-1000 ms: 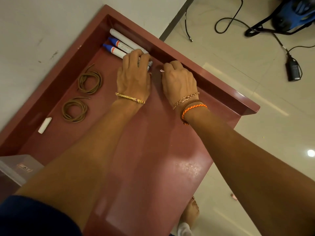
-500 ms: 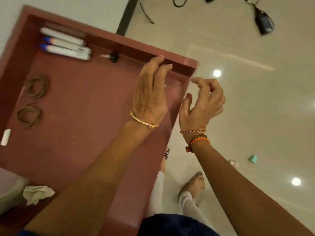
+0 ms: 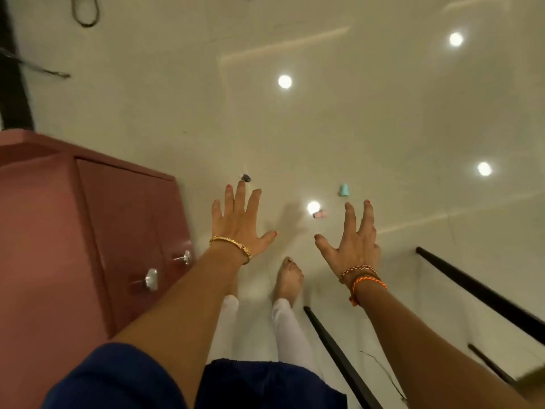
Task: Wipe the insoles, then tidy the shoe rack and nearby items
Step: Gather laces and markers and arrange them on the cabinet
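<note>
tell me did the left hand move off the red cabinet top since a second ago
Yes. The left hand has left the cabinet top and now hangs open over the floor to the cabinet's right, holding nothing.

No lettering, label, brand, number or sign can be read anywhere in the view: nothing legible shows on the cabinet (image 3: 88, 231), the floor (image 3: 383, 128) or the small items lying on it.

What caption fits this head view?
Both open hands, left and right, reach down toward small items on the floor beside the red cabinet.
</note>
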